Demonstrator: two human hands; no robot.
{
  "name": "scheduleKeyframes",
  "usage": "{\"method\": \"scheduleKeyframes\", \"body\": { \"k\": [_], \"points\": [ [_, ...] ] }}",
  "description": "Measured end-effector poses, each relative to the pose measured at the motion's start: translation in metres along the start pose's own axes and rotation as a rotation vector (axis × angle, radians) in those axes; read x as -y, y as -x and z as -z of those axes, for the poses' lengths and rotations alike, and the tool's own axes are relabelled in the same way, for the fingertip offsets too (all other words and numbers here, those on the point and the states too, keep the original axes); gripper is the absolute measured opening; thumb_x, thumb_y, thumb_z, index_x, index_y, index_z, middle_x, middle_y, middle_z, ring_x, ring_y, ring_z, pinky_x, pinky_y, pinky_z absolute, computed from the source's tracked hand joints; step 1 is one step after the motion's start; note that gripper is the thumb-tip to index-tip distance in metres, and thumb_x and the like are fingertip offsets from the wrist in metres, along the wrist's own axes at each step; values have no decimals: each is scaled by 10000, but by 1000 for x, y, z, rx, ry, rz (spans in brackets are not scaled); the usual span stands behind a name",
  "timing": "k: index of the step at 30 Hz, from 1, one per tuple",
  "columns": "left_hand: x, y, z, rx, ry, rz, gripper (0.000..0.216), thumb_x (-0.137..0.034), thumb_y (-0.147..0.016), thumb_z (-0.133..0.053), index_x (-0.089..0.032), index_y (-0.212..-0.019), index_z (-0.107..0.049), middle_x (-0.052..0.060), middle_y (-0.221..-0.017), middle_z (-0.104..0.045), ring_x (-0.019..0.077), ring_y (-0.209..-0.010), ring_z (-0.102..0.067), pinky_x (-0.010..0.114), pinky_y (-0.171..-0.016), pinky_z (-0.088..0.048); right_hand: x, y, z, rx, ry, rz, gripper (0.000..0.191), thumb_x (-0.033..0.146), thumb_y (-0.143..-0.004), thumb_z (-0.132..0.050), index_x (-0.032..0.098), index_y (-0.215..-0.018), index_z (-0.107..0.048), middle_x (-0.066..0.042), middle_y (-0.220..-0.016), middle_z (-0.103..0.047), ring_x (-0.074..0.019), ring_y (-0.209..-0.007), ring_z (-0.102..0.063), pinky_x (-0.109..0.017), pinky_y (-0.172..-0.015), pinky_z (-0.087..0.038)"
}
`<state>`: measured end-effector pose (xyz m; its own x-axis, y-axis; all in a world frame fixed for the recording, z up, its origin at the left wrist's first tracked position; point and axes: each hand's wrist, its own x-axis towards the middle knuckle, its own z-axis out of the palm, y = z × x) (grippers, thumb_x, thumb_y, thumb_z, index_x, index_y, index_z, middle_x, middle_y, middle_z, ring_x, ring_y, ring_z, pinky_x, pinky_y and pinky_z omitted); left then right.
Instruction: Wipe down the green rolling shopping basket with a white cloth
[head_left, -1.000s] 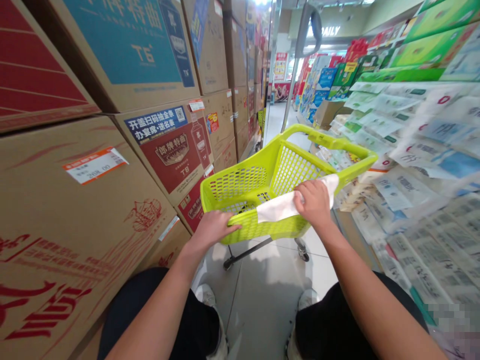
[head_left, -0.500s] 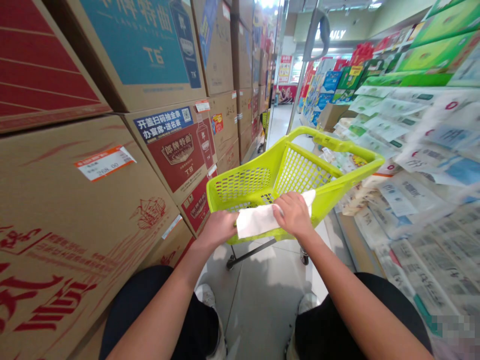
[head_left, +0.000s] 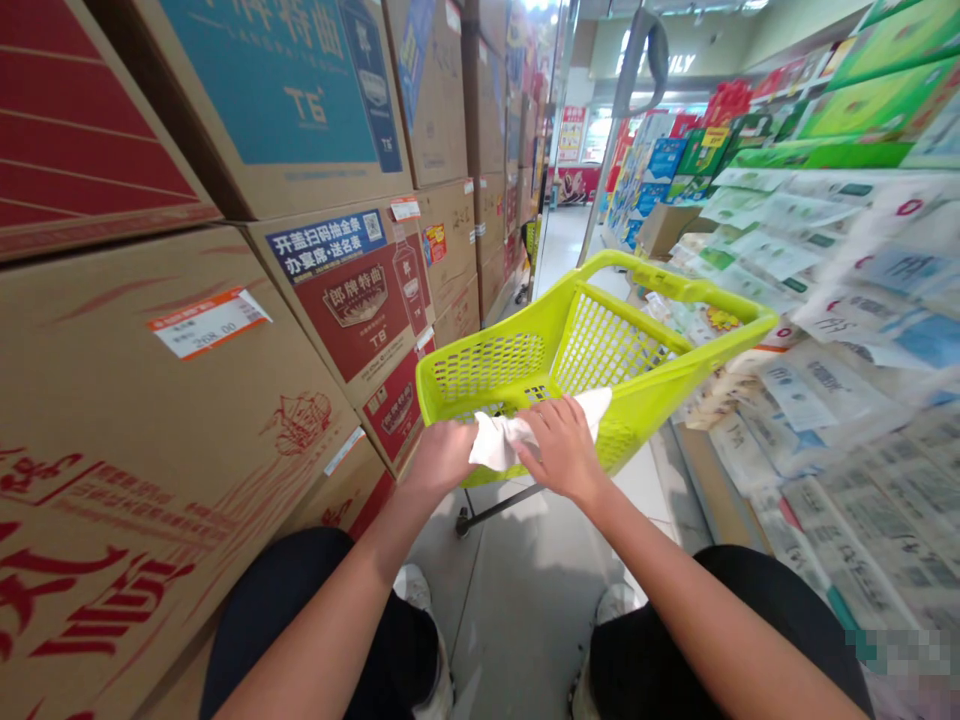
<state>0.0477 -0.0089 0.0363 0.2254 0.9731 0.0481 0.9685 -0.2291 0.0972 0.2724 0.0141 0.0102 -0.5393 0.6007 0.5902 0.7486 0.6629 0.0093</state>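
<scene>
Left hand point(head_left: 442, 456) gripped the cart point(head_left: 652, 390) at its near side; right hand point(head_left: 559, 446) clasped a white cloth point(head_left: 492, 442) over that side. Cloth looked bunched, might have slipped loose. Pushing unevenly could have rolled cart into boxes point(head_left: 354, 300) on its left.

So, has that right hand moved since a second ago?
Yes: judged against the stacked cartons, the right hand has moved leftward along the near edge of the cart, closer to the left hand.

Bright light fills the aisle, while the white packages point(head_left: 855, 380) at right blur softly.
</scene>
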Motion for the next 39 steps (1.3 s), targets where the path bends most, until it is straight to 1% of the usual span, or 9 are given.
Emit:
{"method": "scheduleKeyframes", "body": {
  "k": [5, 8, 14, 17, 19, 21, 26, 33, 39],
  "points": [
    [-24, 7, 4, 43, -20, 80, 264, -287, -965, -535, -169, -1045, -756, 196, -970, -786, 351, -943, -776, 398, -793, -559, -32, 0, 4, -65, 104, -39, 313, 415, -1046, -473, 229, -880, -663, -78, -902, -653, -268, -948, -515, -440, -955, -368],
    [-47, 12, 1, 74, -9, 69, 256, -275, -950, -567, -128, -1107, -706, 213, -979, -772, 366, -959, -768, 423, -808, -570, -46, 2, 5, -129, 142, -69, 296, 350, -1013, -480, 233, -781, -621, -66, -814, -626, -254, -882, -493, -430, -897, -360],
    [-83, 32, -14, -89, 80, -224, 389, -434, -965, -607, -118, -1183, -670, 207, -1104, -726, 350, -1064, -697, 476, -947, -557, -78, 11, 12, -131, 139, -94, 260, 253, -951, -475, 239, -703, -552, -47, -707, -569, -238, -795, -472, -425, -837, -371],
    [-70, 38, -15, -167, 63, -371, 379, -474, -946, -642, -165, -1159, -696, 172, -1201, -705, 362, -1213, -617, 559, -1162, -443, -105, 14, 18, -57, 78, -95, 242, 246, -945, -463, 238, -725, -564, -50, -727, -576, -242, -805, -487, -429, -845, -396],
    [-46, 35, -14, -209, 34, -357, 351, -488, -944, -655, -205, -1144, -706, 156, -1326, -674, 376, -1342, -542, 658, -1275, -258, -120, 15, 20, -18, 17, -105, 240, 239, -965, -437, 228, -795, -606, -59, -805, -630, -249, -869, -536, -445, -912, -417],
    [-19, 27, -13, -222, -18, -254, 396, -417, -914, -718, -208, -1248, -676, 168, -1471, -599, 389, -1455, -450, 703, -1277, -207, -128, 17, 20, -11, -43, -139, 275, 237, -1004, -396, 222, -893, -646, -68, -932, -687, -257, -987, -585, -470, -1009, -416],
    [21, 4, -15, -264, -89, -136, 429, -456, -862, -799, -231, -1207, -679, 151, -1392, -626, 375, -1475, -415, 630, -1273, -265, -106, 22, 19, -14, -81, -177, 375, 306, -1091, -335, 232, -989, -688, -83, -1115, -709, -274, -1249, -556, -528, -1171, -351],
    [17, -3, -16, -310, -105, -80, 386, -475, -842, -820, -233, -1115, -692, 126, -1259, -657, 355, -1376, -469, 529, -1196, -361, -37, 24, 28, 171, -70, -16, 325, 452, -1064, -485, 230, -977, -705, -85, -1045, -703, -276, -1085, -588, -559, -1203, -343],
    [20, -3, -17, -316, -85, -46, 382, -496, -845, -815, -233, -1100, -705, 131, -1264, -642, 359, -1377, -446, 520, -1188, -355, -41, 21, 41, 305, -82, 77, 335, 506, -1062, -517, 224, -1022, -695, -83, -1078, -713, -270, -1131, -613, -555, -1201, -364]
  ]
}}
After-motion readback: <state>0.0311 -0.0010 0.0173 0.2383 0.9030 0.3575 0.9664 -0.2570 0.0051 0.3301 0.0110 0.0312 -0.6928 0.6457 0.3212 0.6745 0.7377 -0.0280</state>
